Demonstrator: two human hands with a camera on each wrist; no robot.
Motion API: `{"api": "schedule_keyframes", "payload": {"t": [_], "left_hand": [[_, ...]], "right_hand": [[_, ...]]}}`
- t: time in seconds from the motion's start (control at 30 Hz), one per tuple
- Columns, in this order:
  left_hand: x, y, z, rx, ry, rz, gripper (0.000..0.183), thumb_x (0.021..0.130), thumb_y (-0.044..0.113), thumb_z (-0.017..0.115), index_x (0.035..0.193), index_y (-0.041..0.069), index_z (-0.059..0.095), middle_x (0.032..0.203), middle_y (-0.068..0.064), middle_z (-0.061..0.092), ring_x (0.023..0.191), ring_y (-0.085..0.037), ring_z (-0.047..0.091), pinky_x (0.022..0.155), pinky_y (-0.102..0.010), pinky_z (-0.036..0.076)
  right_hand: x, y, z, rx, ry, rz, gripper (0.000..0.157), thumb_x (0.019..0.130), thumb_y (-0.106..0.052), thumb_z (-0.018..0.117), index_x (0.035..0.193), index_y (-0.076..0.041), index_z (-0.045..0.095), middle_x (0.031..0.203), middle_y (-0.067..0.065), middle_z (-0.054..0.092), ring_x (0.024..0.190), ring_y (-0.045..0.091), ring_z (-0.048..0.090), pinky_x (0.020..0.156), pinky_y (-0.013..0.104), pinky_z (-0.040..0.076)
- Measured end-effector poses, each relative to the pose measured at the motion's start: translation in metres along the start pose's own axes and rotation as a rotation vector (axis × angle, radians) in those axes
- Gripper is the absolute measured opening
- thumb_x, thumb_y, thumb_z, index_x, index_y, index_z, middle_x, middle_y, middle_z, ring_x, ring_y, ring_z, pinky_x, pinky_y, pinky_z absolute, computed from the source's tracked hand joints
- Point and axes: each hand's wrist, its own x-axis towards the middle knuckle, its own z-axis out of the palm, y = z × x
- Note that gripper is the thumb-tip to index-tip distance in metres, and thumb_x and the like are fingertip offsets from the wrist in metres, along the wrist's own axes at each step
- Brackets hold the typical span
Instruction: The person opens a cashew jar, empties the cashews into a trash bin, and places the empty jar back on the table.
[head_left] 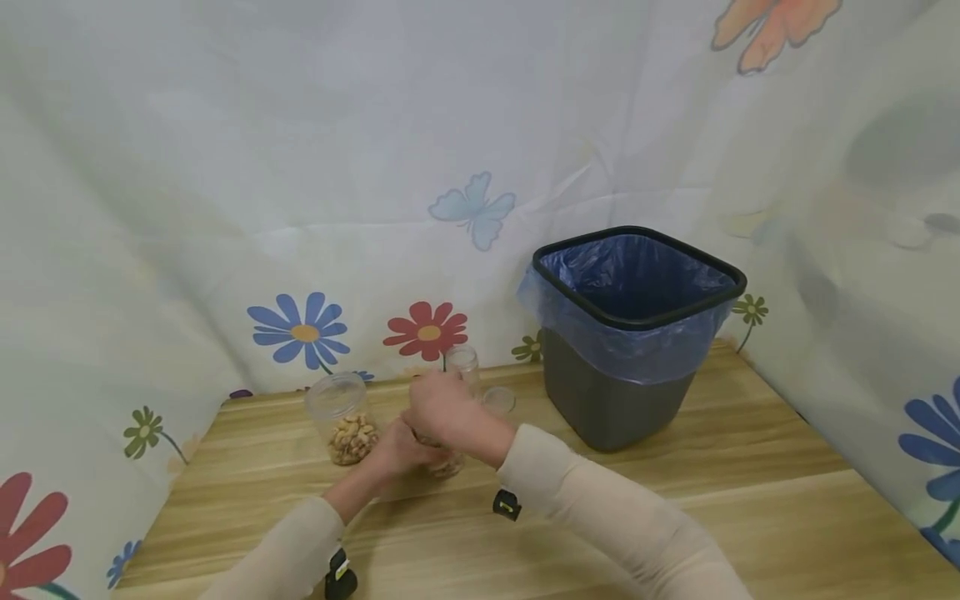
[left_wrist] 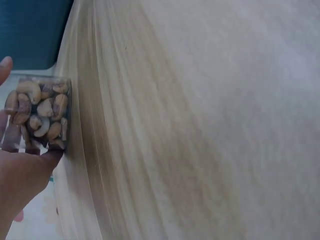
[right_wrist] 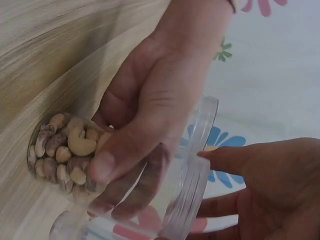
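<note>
A clear jar (right_wrist: 75, 155) partly filled with cashews and other nuts stands on the table in front of me. My left hand (head_left: 405, 450) grips its body, thumb on one side and fingers on the other. At the top, my right hand (head_left: 450, 408) curls its thumb and fingers around the clear lid (right_wrist: 187, 200). In the left wrist view the nuts (left_wrist: 42, 112) show through the jar wall above part of the left hand (left_wrist: 22, 175). A second, larger clear jar (head_left: 337, 400) with nuts stands to the left of my hands.
Behind my right hand stands another clear jar (head_left: 462, 360), beside a small round clear object (head_left: 498, 400). A grey bin (head_left: 615, 392) with a blue liner stands at the right back of the wooden table (head_left: 750, 500). Flower-printed cloth (head_left: 300, 167) hangs behind.
</note>
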Motion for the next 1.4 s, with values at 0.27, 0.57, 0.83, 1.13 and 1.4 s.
{"api": "schedule_keyframes", "payload": {"t": [0.27, 0.57, 0.83, 1.13, 1.4], "left_hand": [[-0.001, 0.000, 0.007, 0.026, 0.097, -0.020, 0.036, 0.072, 0.000, 0.083, 0.104, -0.006, 0.066, 0.085, 0.004, 0.066, 0.077, -0.010, 0.058, 0.071, -0.025, 0.052], [0.003, 0.001, 0.003, 0.007, 0.009, -0.001, 0.037, 0.078, 0.011, 0.089, 0.106, 0.001, 0.067, 0.098, -0.001, 0.068, 0.087, -0.015, 0.060, 0.077, -0.028, 0.054], [0.003, -0.003, 0.002, -0.027, -0.030, -0.046, 0.045, 0.078, 0.015, 0.090, 0.113, -0.001, 0.067, 0.105, -0.005, 0.069, 0.091, -0.016, 0.059, 0.079, -0.028, 0.052], [0.000, 0.001, 0.009, -0.015, 0.010, -0.060, 0.047, 0.076, 0.015, 0.091, 0.114, 0.004, 0.067, 0.107, -0.005, 0.070, 0.094, -0.019, 0.063, 0.084, -0.031, 0.053], [-0.001, 0.004, 0.010, -0.008, 0.059, -0.005, 0.029, 0.078, 0.005, 0.084, 0.099, -0.002, 0.065, 0.084, 0.002, 0.061, 0.076, -0.012, 0.056, 0.070, -0.027, 0.052]], "right_hand": [[-0.002, -0.011, 0.008, -0.063, 0.023, 0.126, 0.044, 0.099, -0.046, 0.060, 0.095, -0.004, 0.075, 0.099, 0.013, 0.062, 0.089, 0.026, 0.055, 0.067, 0.035, 0.051], [0.005, 0.019, 0.001, -0.075, 0.033, -0.243, 0.018, 0.092, -0.030, 0.070, 0.079, -0.017, 0.074, 0.079, -0.006, 0.067, 0.086, 0.012, 0.057, 0.071, 0.027, 0.047], [0.012, 0.039, -0.004, 0.170, -0.076, -0.354, 0.043, 0.085, -0.031, 0.082, 0.125, -0.019, 0.074, 0.122, -0.003, 0.069, 0.106, 0.012, 0.063, 0.086, 0.021, 0.052], [-0.001, 0.017, -0.006, 0.090, -0.032, -0.086, 0.042, 0.100, -0.040, 0.063, 0.065, -0.016, 0.063, 0.058, -0.005, 0.053, 0.056, 0.010, 0.052, 0.058, 0.030, 0.043], [-0.004, -0.006, 0.001, -0.048, 0.000, 0.099, 0.023, 0.091, -0.031, 0.069, 0.075, -0.014, 0.071, 0.081, 0.001, 0.066, 0.070, 0.016, 0.062, 0.058, 0.033, 0.050]]}}
